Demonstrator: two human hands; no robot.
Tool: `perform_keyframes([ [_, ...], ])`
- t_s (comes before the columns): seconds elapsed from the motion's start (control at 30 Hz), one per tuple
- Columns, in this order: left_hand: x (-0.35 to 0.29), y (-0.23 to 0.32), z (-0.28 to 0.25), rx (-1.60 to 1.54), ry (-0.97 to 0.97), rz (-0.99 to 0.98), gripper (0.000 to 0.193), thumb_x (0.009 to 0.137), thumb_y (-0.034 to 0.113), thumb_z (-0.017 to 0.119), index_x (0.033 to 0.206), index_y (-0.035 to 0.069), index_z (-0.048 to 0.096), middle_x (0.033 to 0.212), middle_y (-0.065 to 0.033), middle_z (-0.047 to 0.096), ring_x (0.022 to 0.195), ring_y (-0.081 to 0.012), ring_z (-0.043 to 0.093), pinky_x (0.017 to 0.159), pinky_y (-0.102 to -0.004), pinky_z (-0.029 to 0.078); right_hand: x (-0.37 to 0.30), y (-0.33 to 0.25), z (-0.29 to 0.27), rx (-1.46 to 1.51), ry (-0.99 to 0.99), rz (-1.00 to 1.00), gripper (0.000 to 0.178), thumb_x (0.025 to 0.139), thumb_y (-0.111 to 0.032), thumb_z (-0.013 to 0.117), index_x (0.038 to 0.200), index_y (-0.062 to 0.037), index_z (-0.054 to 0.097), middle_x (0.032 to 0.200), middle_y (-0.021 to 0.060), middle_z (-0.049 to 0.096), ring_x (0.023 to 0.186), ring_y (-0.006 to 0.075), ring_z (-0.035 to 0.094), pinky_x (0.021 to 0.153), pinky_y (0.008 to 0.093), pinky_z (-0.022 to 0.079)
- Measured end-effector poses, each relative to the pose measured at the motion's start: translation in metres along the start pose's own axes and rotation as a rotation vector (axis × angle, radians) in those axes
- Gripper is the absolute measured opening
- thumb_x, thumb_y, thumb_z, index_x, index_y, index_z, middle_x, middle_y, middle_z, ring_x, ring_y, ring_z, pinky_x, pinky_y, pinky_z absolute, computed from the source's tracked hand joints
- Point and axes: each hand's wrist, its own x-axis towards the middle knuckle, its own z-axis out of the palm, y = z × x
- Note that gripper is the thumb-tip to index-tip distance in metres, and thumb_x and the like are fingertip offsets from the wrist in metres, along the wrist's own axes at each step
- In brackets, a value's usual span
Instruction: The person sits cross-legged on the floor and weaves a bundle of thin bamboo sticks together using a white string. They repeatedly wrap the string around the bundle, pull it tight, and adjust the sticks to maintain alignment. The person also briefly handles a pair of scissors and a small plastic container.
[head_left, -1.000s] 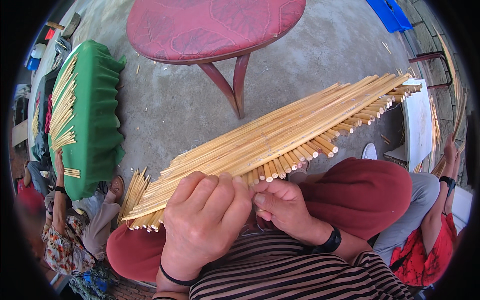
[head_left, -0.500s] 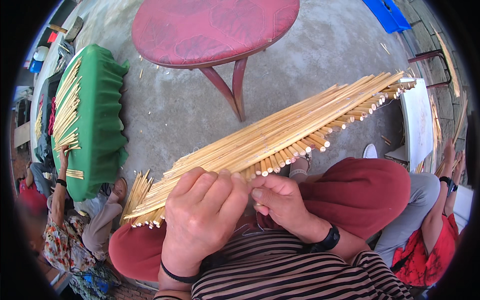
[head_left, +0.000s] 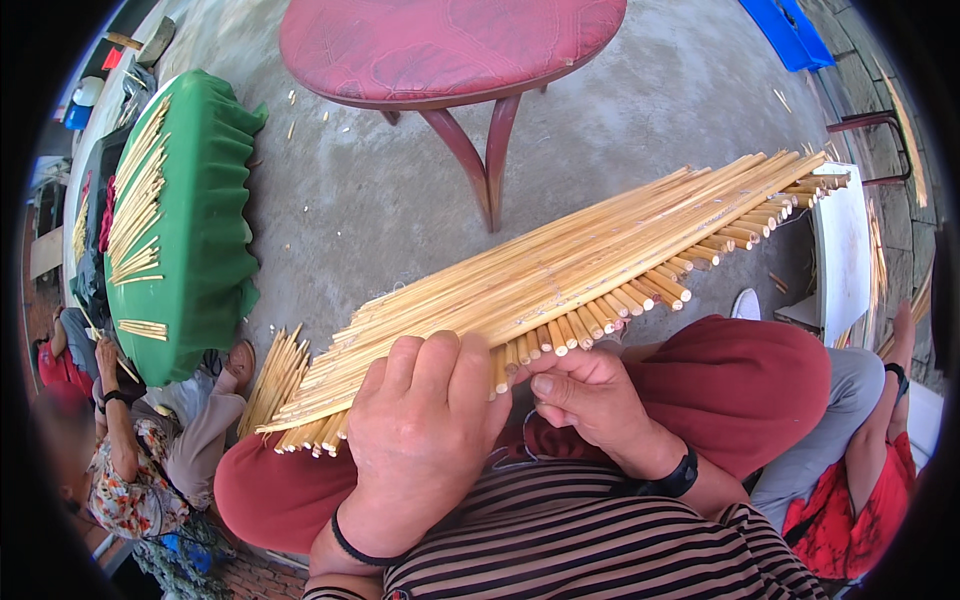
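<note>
A mat of straw-coloured stalks lies slantwise across my lap, from lower left to upper right. A row of short, cut stalk ends sticks out along its near edge. My left hand is closed over this edge, knuckles up, with its fingertips hidden. Just right of it, my right hand is closed at the stalk ends, thumb pressed against the bent fingers. What it pinches, if anything, is too small or hidden to make out. A bundle of loose stalks leans beside my left knee.
A round red padded stool stands ahead. At left, loose stalks lie on a green cloth-covered table, where a co-worker sits. Another person in red sits at right, near a white board. A blue crate lies far right.
My left hand has shifted slightly right along the edge, and my right thumb has turned in against the fingers. The left co-worker's hand has drawn back from the green table.
</note>
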Motion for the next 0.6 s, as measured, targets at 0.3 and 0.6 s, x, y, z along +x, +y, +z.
perform_keyframes([
  [0.3, 0.011, -0.013, -0.011, -0.087, -0.126, 0.158, 0.014, 0.07, 0.014, 0.067, 0.075, 0.007, 0.055, 0.077, -0.0029, 0.051, 0.073, -0.0198, 0.054, 0.06, -0.0332, 0.043, 0.007, 0.01, 0.01, -0.049, 0.091, -0.148, 0.016, 0.097, -0.005, 0.052, 0.102, 0.0045, 0.064, 0.076, 0.0009, 0.057, 0.061, 0.0053, 0.043, 0.054, 0.0193, 0.036],
  [0.6, 0.009, -0.014, -0.011, -0.075, -0.102, 0.18, 0.012, 0.07, 0.013, 0.066, 0.075, 0.008, 0.056, 0.075, -0.0035, 0.051, 0.072, -0.021, 0.055, 0.061, -0.034, 0.044, 0.013, 0.011, 0.017, -0.1, 0.095, -0.222, 0.017, 0.098, -0.007, 0.053, 0.103, 0.0039, 0.065, 0.078, -0.0004, 0.06, 0.061, 0.0042, 0.046, 0.054, 0.019, 0.037],
])
